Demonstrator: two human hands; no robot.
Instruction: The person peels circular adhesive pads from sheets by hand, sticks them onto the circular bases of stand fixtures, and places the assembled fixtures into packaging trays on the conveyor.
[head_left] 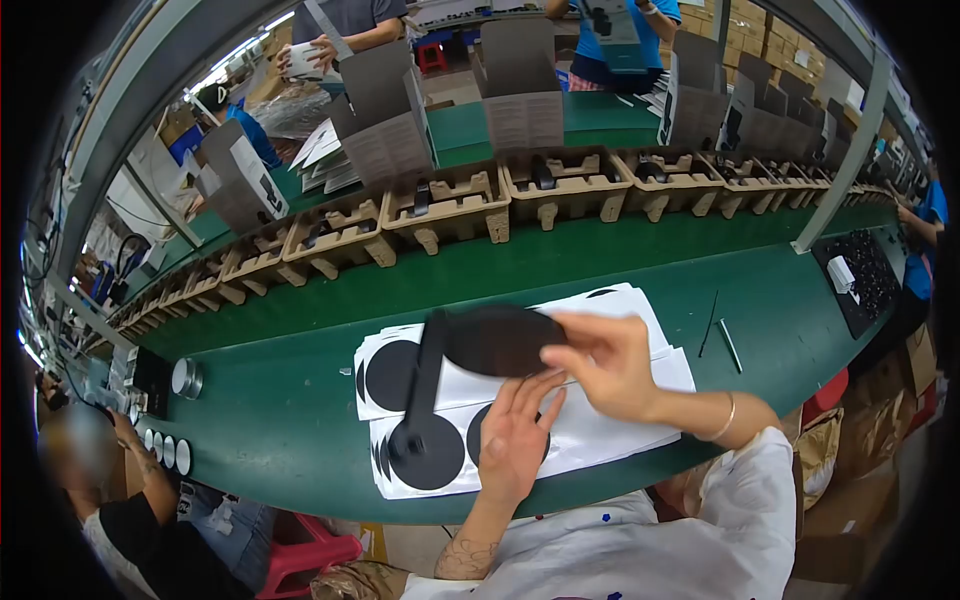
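Observation:
My right hand [612, 368] grips the edge of a black round-based stand [505, 342], thumb and fingers closed on its disc. From the disc's left side a flat black bar runs down, smeared by motion. My left hand [515, 440] lies just below the disc with its fingers stretched out; whether the fingertips touch the disc I cannot tell. Under both hands are white sheets [620, 445] bearing round black pads [428, 455]. One pad is partly hidden behind my left hand.
Brown moulded trays [445, 205] with black parts stand in a long row behind the sheets. A thin white tool [730, 345] lies to the right, near a black mat [857, 280] with small pieces. Round tins [186, 378] stand left, near a seated person [150, 530]. Other people work across the bench.

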